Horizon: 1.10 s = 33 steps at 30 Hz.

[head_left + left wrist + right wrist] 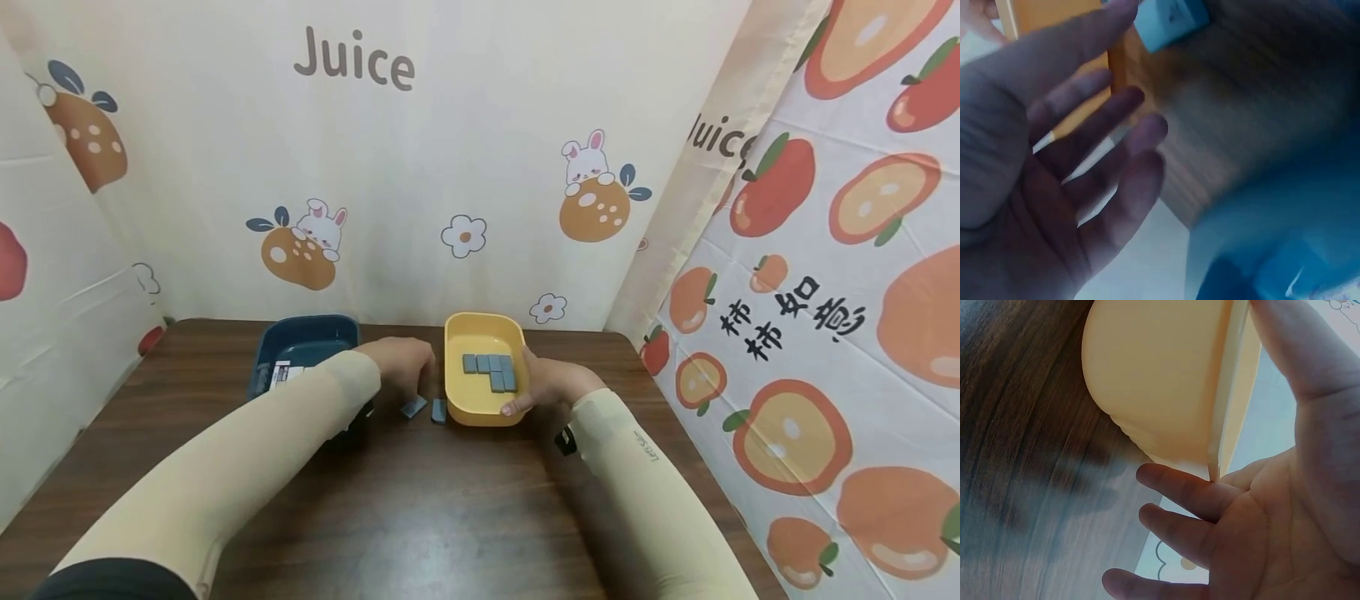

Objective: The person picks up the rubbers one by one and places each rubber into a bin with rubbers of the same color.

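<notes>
A yellow bin (480, 418) stands near the back of the table, with several grey-blue tiles (497, 382) lying flat inside. My right hand (555, 381) holds its right side, thumb over the rim and fingers along the outside; in the right wrist view some fingers extend past the wall (1160, 375). Left of the bin, two loose tiles lie on the table, one tilted (413, 407) and one upright to my view (438, 411). My left hand (405, 362) hovers beside them with loosely bent fingers, its palm holding nothing visible. Its thumb is close to a tile (1172, 22) in the left wrist view.
A dark blue bin (313, 332) stands to the left, partly hidden by my left sleeve, with white labelled pieces (281, 373) in it. The brown wooden table (450, 517) ends at a printed curtain (405, 167) behind, with another fruit-patterned curtain (825, 350) at the right.
</notes>
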### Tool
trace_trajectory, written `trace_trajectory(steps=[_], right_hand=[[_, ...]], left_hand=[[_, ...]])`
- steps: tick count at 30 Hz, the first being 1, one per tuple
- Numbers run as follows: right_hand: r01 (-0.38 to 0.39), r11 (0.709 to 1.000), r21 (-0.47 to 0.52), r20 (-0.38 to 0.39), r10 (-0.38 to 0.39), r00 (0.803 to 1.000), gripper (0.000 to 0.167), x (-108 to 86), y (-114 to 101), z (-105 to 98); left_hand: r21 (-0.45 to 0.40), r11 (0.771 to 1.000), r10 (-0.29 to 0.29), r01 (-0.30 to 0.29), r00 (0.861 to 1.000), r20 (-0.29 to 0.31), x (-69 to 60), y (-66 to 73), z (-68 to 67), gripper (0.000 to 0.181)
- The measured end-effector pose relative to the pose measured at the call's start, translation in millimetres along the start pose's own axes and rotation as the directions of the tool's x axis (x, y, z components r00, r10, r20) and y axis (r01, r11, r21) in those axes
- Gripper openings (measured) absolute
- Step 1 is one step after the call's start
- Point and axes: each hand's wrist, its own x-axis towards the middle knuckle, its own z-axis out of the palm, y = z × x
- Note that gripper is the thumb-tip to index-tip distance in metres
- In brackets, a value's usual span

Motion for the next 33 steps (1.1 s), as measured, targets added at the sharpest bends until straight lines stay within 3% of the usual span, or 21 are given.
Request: trace_trajectory(steps=[3, 9, 17, 24, 27, 30, 33], right_hand=[[-0.003, 1.0, 0.012, -0.004, 0.003, 1.0, 0.143, 0.3, -0.7, 0.0], [-0.013, 0.999, 0.034, -0.005, 0.014, 1.0, 0.143, -1.2, -1.5, -0.8], [-0.011, 0.999, 0.05, -0.009, 0.011, 1.0, 0.145, -1.7, -0.9, -1.1], [-0.011, 0.999, 0.047, -0.004, 0.011, 1.0, 0.15, -0.6, 0.3, 0.9], [-0.004, 0.999, 0.045, -0.007, 0.004, 1.0, 0.152, 0.1, 0.5, 1.6], [-0.003, 0.998, 0.057, -0.007, 0.004, 1.0, 0.151, 0.1, 0.0, 1.9], [-0.008, 0.998, 0.067, -0.008, 0.008, 1.0, 0.15, 0.0, -0.6, 1.9]], left_hand=[[0.039, 0.999, 0.004, -0.003, 1.0, -0.014, 15.7, -7.6, 9.0, 0.033], [0.073, 0.997, 0.005, -0.006, 1.0, 0.022, 14.7, -0.5, 15.1, 0.037], [0.108, 0.994, -0.025, 0.024, 1.0, 0.008, 19.9, 3.6, 17.7, 0.043], [0.178, 0.984, -0.01, 0.002, 0.999, 0.042, 26.9, 2.2, 22.7, 0.047], [0.195, 0.981, 0.014, -0.023, 0.999, 0.048, 26.3, 1.1, 22.6, 0.036], [0.156, 0.987, 0.035, -0.04, 0.999, 0.035, 20.5, 0.5, 18.0, 0.026], [0.089, 0.995, 0.037, -0.035, 0.999, -0.024, 15.1, -2.1, 10.2, 0.022]])
